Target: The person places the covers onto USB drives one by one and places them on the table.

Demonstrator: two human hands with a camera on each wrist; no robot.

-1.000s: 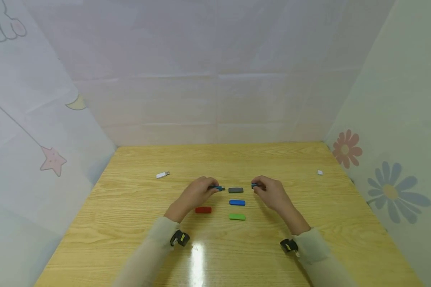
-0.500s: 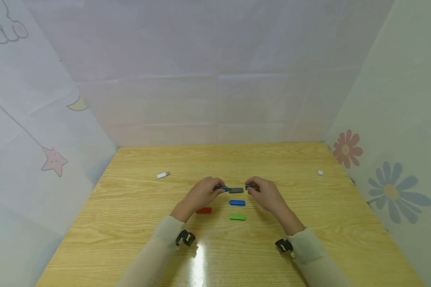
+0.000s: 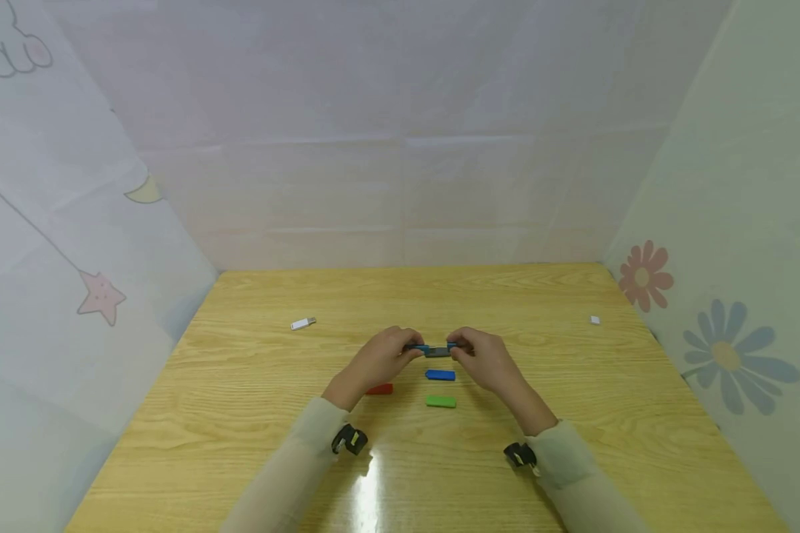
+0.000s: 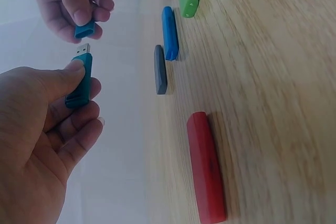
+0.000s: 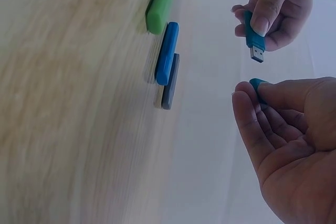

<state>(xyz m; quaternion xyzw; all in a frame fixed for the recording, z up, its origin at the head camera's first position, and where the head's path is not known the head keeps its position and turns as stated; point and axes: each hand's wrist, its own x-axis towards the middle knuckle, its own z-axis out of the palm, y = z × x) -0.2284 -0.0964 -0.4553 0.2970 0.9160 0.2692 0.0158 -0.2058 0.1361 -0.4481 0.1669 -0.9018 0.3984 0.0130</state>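
Note:
My left hand (image 3: 387,358) pinches a teal USB stick (image 4: 80,85) between thumb and fingers, its bare metal plug (image 4: 83,49) pointing at the other hand. The right hand (image 3: 486,358) pinches a small teal cap (image 4: 84,29), its hollow end facing the plug. A short gap separates plug and cap in both wrist views. Both hands are raised over the table, just above a grey USB stick (image 3: 438,353) in the head view. Most of the cap is hidden by the right fingers in the right wrist view (image 5: 257,84).
Nearer me lie a blue USB stick (image 3: 441,375) and a green one (image 3: 441,402). A red stick (image 4: 206,169) is partly covered by the left arm in the head view. An uncapped white USB stick (image 3: 303,323) lies back left, a small white cap (image 3: 595,320) far right.
Both hands have moved toward each other, bringing the USB stick's plug and the cap much closer together. The left arm now covers part of the red stick. The things on the table stay put.

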